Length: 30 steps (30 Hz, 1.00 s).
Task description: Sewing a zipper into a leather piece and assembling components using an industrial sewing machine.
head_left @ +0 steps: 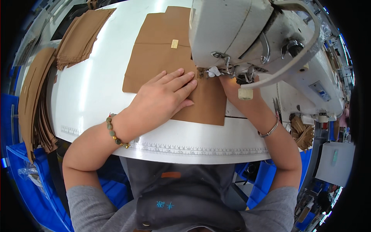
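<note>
Panel of flat brown material (152, 67) lies on the shiny white table (92, 104), in front of you, and part of it goes under the big white sewing machine (228, 31). A thin line runs across it, and a small cream tag (175, 44) sits on that line. Your left hand (164, 91) lies palm down on the panel, with nothing in its grip. Its fingers are a little spread, and the tips are just beside the small metal foot (200, 72) of the machine. Your right hand (234, 89) reaches in under the machine, near the panel's right edge. The machine hides its fingers, so I cannot tell if they are wide, narrow or holding something.

You wear a string of green beads (110, 127) on your left wrist and a thin silver bangle (269, 130) on your right one. A printed ruler strip (193, 150) bends along the table edge close to you. On your left are a stack of brown pieces (83, 36) and a longer, drooping brown pile (33, 92), with a blue plastic bin (15, 166) below. On your right, a bunch of small brown pieces (301, 131) sits near your arm.
</note>
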Each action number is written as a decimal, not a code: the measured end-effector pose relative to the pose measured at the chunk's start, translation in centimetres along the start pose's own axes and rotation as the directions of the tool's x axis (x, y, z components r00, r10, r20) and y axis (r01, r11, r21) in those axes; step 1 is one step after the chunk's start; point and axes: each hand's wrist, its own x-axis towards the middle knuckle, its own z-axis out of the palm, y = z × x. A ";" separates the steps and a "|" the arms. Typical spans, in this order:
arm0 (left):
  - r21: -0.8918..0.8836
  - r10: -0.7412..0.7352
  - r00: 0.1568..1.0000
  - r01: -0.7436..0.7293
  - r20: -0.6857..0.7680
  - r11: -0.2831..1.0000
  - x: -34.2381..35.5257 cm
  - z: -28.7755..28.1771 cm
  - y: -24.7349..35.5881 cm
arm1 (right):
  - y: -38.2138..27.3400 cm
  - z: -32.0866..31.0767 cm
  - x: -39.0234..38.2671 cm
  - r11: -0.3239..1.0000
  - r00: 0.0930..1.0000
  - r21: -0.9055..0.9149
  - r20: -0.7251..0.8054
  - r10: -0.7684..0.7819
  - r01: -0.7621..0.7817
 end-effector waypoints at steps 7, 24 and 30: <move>0.137 0.018 1.000 -0.021 0.025 0.990 0.5 -0.5 -0.6 | -2.1 -4.3 -0.7 0.958 0.863 -0.227 0.433 0.261 -0.176; 0.084 0.062 0.992 -0.072 0.109 0.994 2.3 -0.4 -3.8 | -6.4 -6.9 -1.4 0.999 0.992 -0.014 0.124 -0.034 0.036; -0.076 0.024 0.983 -0.010 0.179 0.997 2.4 -0.8 -4.0 | -5.8 -6.8 -0.8 0.955 0.980 0.273 0.186 0.065 -0.115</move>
